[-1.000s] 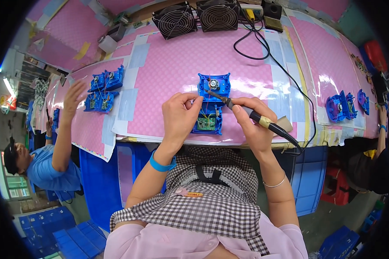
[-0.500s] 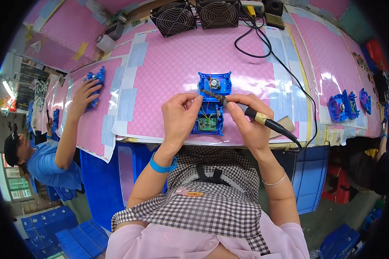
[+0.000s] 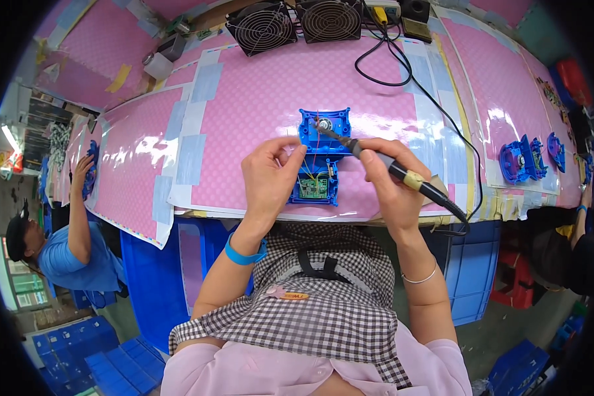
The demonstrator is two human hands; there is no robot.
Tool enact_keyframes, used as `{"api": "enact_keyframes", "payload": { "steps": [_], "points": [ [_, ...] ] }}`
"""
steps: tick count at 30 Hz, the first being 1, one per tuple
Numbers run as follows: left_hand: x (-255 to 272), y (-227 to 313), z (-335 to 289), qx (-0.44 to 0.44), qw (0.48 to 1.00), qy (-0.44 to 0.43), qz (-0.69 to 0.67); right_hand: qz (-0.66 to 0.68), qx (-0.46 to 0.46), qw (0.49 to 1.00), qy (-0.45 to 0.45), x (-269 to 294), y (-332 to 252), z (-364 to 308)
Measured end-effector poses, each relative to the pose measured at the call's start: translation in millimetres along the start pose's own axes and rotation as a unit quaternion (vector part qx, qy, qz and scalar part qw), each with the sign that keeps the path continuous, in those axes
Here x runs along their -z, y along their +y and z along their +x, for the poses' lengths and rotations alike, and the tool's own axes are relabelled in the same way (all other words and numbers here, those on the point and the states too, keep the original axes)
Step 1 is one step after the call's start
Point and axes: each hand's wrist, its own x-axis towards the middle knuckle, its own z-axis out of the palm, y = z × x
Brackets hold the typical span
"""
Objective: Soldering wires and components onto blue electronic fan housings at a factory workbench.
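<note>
In front of me on the bench lies an opened blue plastic casing in two halves. Its far half (image 3: 341, 125) carries a small round speaker (image 3: 325, 123); the near half (image 3: 334, 197) has a green circuit board (image 3: 313, 188) with thin wires. My right hand (image 3: 397, 181) is wrapped around a soldering iron (image 3: 395, 169), whose tip points at the speaker; contact is unclear. My left hand (image 3: 268, 173) is closed in a pinch beside the casing's left edge, near the wires. Whatever is between its fingertips is too small to make out.
Two black fans (image 3: 263, 30) stand at the back. A black cable (image 3: 435, 105) runs down the bench's right side. More blue casings (image 3: 513, 162) lie at right. To the left, a co-worker's hand (image 3: 81, 173) touches another blue casing (image 3: 93, 165). Blue crates (image 3: 472, 270) stand below.
The iron's tip has shifted from the casing's left side up toward the speaker, and my right hand moved slightly right. The co-worker's hand and blue casing have moved farther left.
</note>
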Motion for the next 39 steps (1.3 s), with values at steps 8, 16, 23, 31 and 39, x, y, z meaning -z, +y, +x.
{"api": "enact_keyframes", "payload": {
  "steps": [8,16,23,31,39],
  "points": [
    [-8,25,10,-0.232,0.971,0.011,0.063,-0.049,-0.02,0.997,0.053,34,3,4],
    [-29,23,23,-0.153,0.979,-0.073,0.111,-0.094,-0.004,0.996,0.014,32,8,-1],
    [-18,19,20,-0.173,0.972,-0.094,0.126,-0.099,0.011,0.995,-0.007,29,12,-1],
    [-19,17,23,-0.189,0.964,-0.117,0.143,-0.125,0.031,0.992,-0.008,27,12,0],
    [-22,22,23,-0.171,0.968,-0.124,0.135,-0.117,0.015,0.993,-0.004,28,8,-2]
  ]
}}
